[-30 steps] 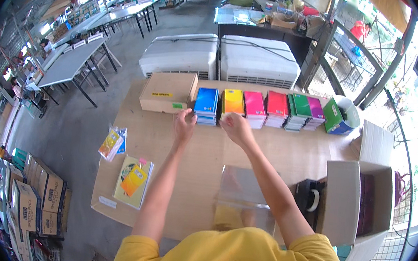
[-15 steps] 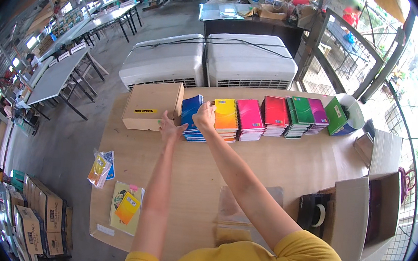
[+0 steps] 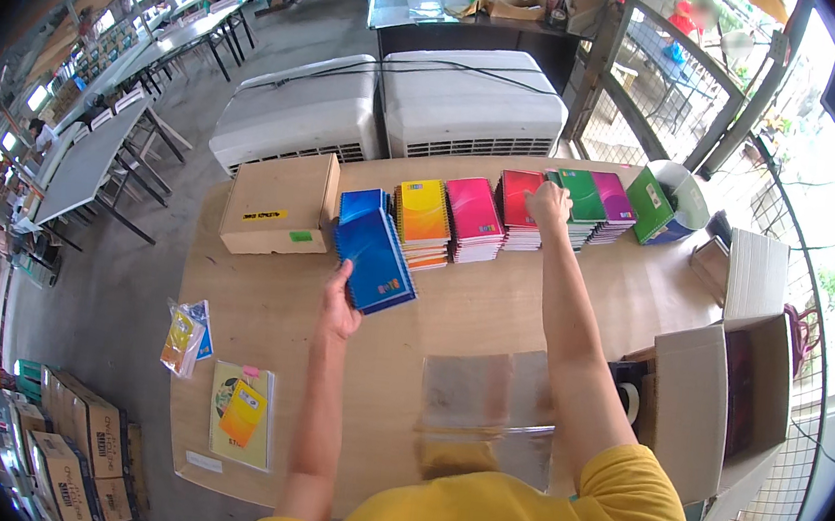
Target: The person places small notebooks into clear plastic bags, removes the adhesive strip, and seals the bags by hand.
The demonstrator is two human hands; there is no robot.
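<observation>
A spiral-bound blue notebook (image 3: pixel 376 269) is tilted in my left hand (image 3: pixel 338 305), with thumb and fingers gripping its lower left edge. It overlaps the blue notebook stack (image 3: pixel 363 201) behind it. My right hand (image 3: pixel 548 205) is closed over the gap between the red notebook stack (image 3: pixel 517 195) and the green notebook stack (image 3: pixel 583 192). Its fingertips are partly hidden, and whether they grip a cover cannot be made out. Also in the row are a yellow stack (image 3: pixel 422 209), a pink stack (image 3: pixel 474 209) and a purple stack (image 3: pixel 612 199).
A closed cardboard box (image 3: pixel 278 197) flanks the row on the left, a green-and-white container (image 3: pixel 655 215) on the right. Clear plastic sheets (image 3: pixel 466 386) lie near me. An open carton (image 3: pixel 689 417) stands at right. Bagged notebooks (image 3: pixel 184 339) and a cream notebook (image 3: pixel 254 446) lie at left.
My left hand has lifted a blue notebook from its stack and drawn it nearer. My right hand has moved from the blue stack rightward to between red and green. The whole view has shifted slightly.
</observation>
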